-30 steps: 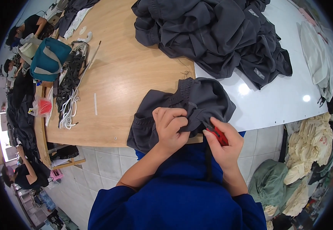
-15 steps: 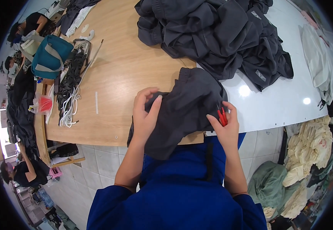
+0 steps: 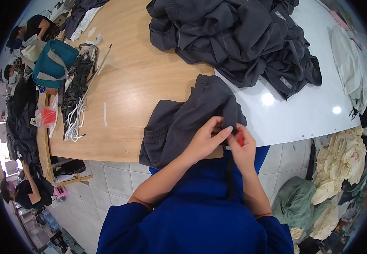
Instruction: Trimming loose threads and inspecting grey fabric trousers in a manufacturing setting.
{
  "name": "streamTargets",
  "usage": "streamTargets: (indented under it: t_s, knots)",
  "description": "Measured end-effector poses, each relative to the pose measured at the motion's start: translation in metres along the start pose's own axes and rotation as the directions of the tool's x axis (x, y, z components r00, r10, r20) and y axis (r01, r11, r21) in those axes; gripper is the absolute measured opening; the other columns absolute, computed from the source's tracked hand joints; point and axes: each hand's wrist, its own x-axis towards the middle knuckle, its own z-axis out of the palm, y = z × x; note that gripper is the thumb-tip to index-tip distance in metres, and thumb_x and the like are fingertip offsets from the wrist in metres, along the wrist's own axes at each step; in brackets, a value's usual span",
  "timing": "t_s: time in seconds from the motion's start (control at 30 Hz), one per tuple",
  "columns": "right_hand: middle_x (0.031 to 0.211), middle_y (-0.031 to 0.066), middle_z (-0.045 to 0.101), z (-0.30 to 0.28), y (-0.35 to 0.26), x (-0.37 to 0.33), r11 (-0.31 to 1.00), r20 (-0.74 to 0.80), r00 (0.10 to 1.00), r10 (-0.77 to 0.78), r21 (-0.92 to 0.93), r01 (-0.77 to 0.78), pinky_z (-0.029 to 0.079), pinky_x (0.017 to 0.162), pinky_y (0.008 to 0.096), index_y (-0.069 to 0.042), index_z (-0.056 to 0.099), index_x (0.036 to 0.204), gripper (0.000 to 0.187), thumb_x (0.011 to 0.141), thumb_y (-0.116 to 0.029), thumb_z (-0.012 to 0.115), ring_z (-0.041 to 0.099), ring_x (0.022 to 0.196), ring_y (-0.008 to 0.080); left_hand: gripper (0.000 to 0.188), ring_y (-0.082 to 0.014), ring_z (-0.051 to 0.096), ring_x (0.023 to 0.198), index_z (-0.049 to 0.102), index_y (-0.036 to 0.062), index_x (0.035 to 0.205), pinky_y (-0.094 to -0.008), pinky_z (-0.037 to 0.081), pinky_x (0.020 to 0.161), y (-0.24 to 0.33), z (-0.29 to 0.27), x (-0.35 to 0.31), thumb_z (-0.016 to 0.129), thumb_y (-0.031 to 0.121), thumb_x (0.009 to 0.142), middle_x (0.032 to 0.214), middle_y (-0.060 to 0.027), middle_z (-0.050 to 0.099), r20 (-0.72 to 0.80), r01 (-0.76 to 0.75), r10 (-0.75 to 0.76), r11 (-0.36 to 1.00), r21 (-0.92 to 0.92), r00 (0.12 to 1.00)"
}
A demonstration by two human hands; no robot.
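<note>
A dark grey garment (image 3: pixel 177 120) with gathered elastic edges lies bunched at the table's front edge. My left hand (image 3: pixel 206 142) has its fingers closed on a fold at the garment's right side, thumb on top. Close beside it, almost touching, my right hand (image 3: pixel 245 154) grips red-handled thread snips (image 3: pixel 240 137) against the same fold. The blades of the snips are hidden by fingers and cloth.
A heap of dark grey garments (image 3: pixel 230 38) covers the far side. At left are a teal bag (image 3: pixel 56 63), white cords (image 3: pixel 75 122) and black straps (image 3: pixel 75 80). Pale cloth (image 3: pixel 340 165) and green cloth (image 3: pixel 295 201) are piled low at right. Other people work at far left.
My left hand has left the garment's left part and moved right to the fold beside my right hand. The right hand has shifted slightly left and down, still with the snips.
</note>
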Motion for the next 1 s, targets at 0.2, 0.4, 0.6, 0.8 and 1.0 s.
streamTargets:
  t_s: [0.2, 0.4, 0.6, 0.8, 1.0]
  knots:
    - [0.083, 0.0005, 0.059, 0.004, -0.010, -0.015, 0.991, 0.166, 0.984, -0.066, 0.122, 0.046, 0.041, 0.065, 0.0172, 0.001, 0.048, 0.124, 0.046, 0.081, -0.003, 0.063, 0.049, 0.070, 0.0034, 0.011, -0.0047, 0.054, 0.078, 0.056, 0.0003, 0.094, -0.0183, 0.043, 0.072, 0.016, -0.008, -0.011, 0.059, 0.009, 0.088, 0.084, 0.0002, 0.059, -0.133, -0.042, 0.028, 0.994, -0.104, 0.991]
    - [0.091, -0.0011, 0.057, -0.009, -0.011, -0.015, 1.000, 0.304, 0.953, -0.009, -0.019, 0.015, 0.037, 0.066, 0.0153, 0.002, 0.049, 0.122, 0.041, 0.083, -0.002, 0.060, 0.046, 0.074, 0.0025, 0.008, -0.0018, 0.049, 0.084, 0.056, 0.0063, 0.096, -0.0179, 0.039, 0.076, 0.003, -0.022, -0.019, 0.054, 0.013, 0.092, 0.090, 0.0028, 0.056, -0.078, -0.010, -0.003, 0.986, -0.167, 0.997]
    - [0.071, -0.0036, 0.042, -0.008, -0.016, -0.008, 0.967, 0.106, 0.994, 0.022, 0.251, -0.048, 0.030, 0.055, 0.0163, -0.001, 0.056, 0.104, 0.016, 0.091, -0.008, 0.050, 0.036, 0.061, 0.0026, 0.009, -0.0016, 0.045, 0.087, 0.050, 0.0061, 0.099, -0.0185, 0.037, 0.077, 0.008, -0.033, -0.042, 0.045, 0.012, 0.095, 0.095, 0.0035, 0.052, -0.045, -0.029, 0.010, 0.897, -0.441, 0.999]
    - [0.102, 0.0040, 0.055, -0.017, -0.023, 0.036, 0.938, -0.090, 0.935, 0.344, 0.072, -0.338, 0.036, 0.068, 0.0198, -0.006, 0.053, 0.117, 0.032, 0.097, -0.028, 0.041, 0.044, 0.078, 0.0081, 0.009, -0.0010, 0.043, 0.081, 0.049, 0.0050, 0.096, -0.0165, 0.034, 0.072, 0.015, -0.040, -0.066, 0.047, 0.013, 0.095, 0.089, 0.0045, 0.050, 0.111, 0.024, 0.007, 0.961, -0.277, 0.994]
    - [0.115, 0.0061, 0.054, -0.005, -0.022, 0.047, 0.877, 0.285, 0.924, 0.254, 0.336, -0.345, 0.039, 0.086, 0.0216, -0.008, 0.044, 0.130, 0.035, 0.095, -0.014, 0.044, 0.051, 0.101, 0.0106, 0.010, -0.0011, 0.044, 0.079, 0.050, 0.0045, 0.096, -0.0166, 0.035, 0.071, 0.028, -0.033, -0.071, 0.049, 0.015, 0.094, 0.088, 0.0040, 0.052, 0.143, -0.016, 0.056, 0.964, -0.266, 0.988]
